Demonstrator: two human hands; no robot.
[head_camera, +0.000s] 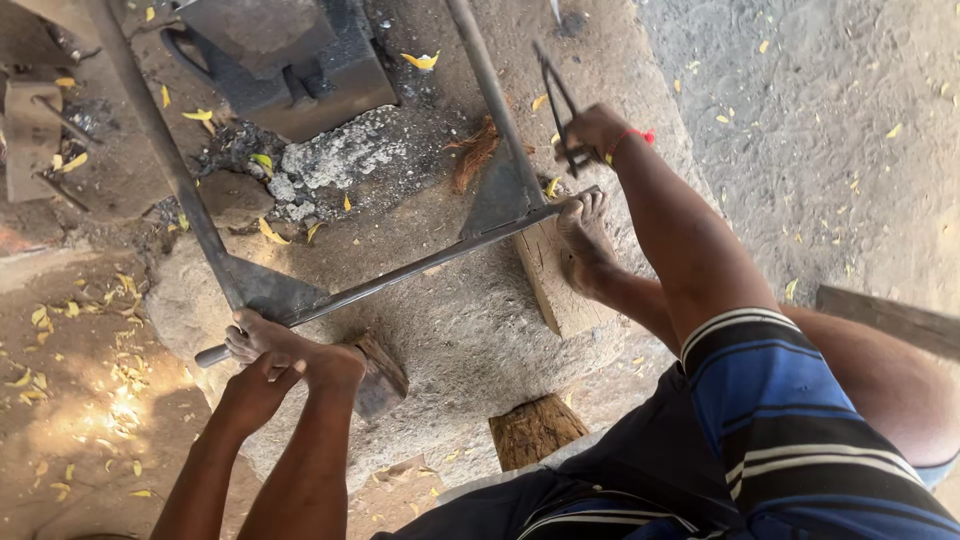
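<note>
This looks like an open-air blacksmith's yard, the sort of rough metalworking shop set straight on the ground. The floor is bare packed earth (800, 120) strewn with yellow fallen leaves (421, 60), with a heap of grey ash and cinders (335, 155) lying beside a heavy dark iron block (285, 55). A frame of welded steel bars (400, 270) rests over a big worn stone (470, 330), with wooden blocks (535, 430) and offcuts wedged around it, and a pair of long iron tongs (560, 105) is in use.
</note>
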